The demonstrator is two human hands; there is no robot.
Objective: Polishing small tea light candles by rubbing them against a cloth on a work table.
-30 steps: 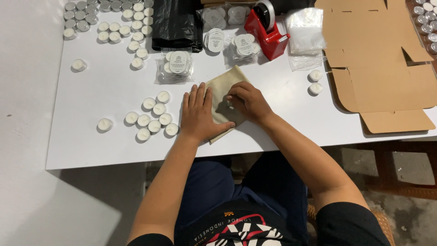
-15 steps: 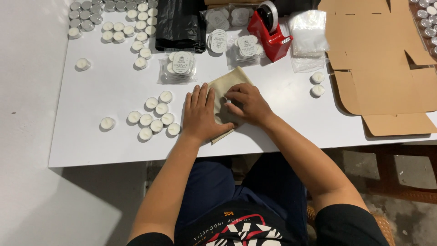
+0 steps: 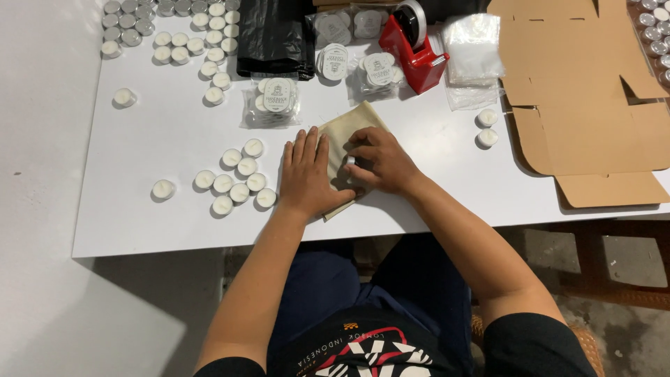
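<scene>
- Left hand (image 3: pixel 308 176) lies flat, palm down, fingers stretched out and close together, pressing on the left part of a flat tan paper pouch (image 3: pixel 351 132) just below the middle of the frame; it grips nothing.
- Right hand (image 3: pixel 380 163) sits on the same pouch, touching the left hand, its fingers curled and its fingertips (image 3: pixel 357 145) pressed to the paper around a small pale thing that is too hidden to name; whether it pinches that thing cannot be told.
- The pouch lies tilted, its far corner toward the upper middle and its near corner just short of the front edge of the white tabletop (image 3: pixel 160 230).
- Both forearms come up from the bottom of the frame and meet in a V over that front edge.
- Left of the left hand, just beside it, is a cluster of small white tealight candles (image 3: pixel 239 180), with one more apart near the left edge.
- Bare white surface lies between the hands and the upper row: a clear packet of candles with a round label (image 3: pixel 276 100), a black plastic bag (image 3: pixel 273 38) and a red tape dispenser (image 3: pixel 415 49).
- To the right, two single candles (image 3: pixel 487 127) stand before a flat unfolded brown cardboard box (image 3: pixel 593 98), with bare table between them and the right wrist.
</scene>
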